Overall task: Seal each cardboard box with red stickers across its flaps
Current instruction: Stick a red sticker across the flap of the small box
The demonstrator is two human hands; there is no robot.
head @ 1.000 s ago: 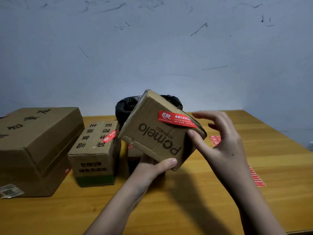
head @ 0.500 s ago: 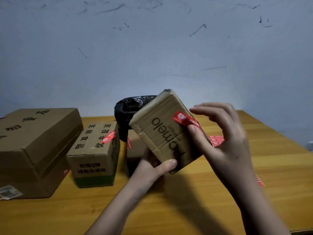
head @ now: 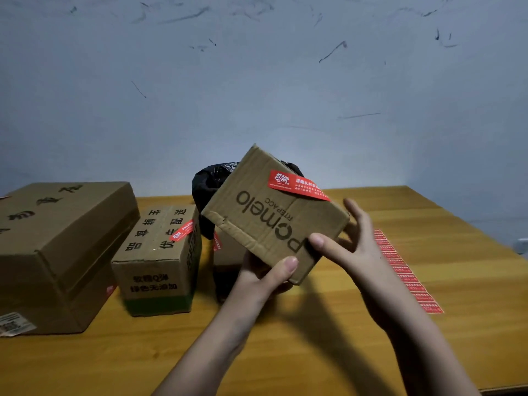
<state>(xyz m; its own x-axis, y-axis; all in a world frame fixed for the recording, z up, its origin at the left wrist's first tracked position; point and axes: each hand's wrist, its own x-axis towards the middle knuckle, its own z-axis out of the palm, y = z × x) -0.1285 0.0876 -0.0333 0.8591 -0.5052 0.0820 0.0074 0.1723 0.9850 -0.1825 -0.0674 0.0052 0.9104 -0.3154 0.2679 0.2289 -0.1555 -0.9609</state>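
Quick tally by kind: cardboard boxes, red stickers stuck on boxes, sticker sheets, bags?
Cardboard boxes: 4: big, green-based, part-hidden, Pomelo box
Stuck red stickers: 3 ()
Sticker sheet: 1
Black bag: 1
Total: 9

boxes [head: 157,252] crowd left, table [head: 471,252] right open (sticker strip [head: 405,270])
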